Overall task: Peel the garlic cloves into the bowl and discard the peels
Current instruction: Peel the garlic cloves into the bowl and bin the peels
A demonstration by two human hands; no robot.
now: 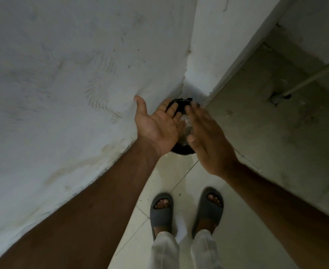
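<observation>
I see a round black-lined bin at frame centre, in the wall corner, with pale papery garlic peels inside, blurred.

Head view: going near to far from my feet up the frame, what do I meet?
White trouser legs → grey slide sandals on the pale tiled floor → both hands, left palm up, right beside it, over a black-lined bin → corner of the white plastered wall.

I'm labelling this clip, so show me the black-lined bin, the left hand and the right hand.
black-lined bin point(181, 150): head view, on its dark near rim below the hands.
left hand point(159, 126): head view, on the upturned open palm.
right hand point(210, 140): head view, on the back of the hand.
</observation>
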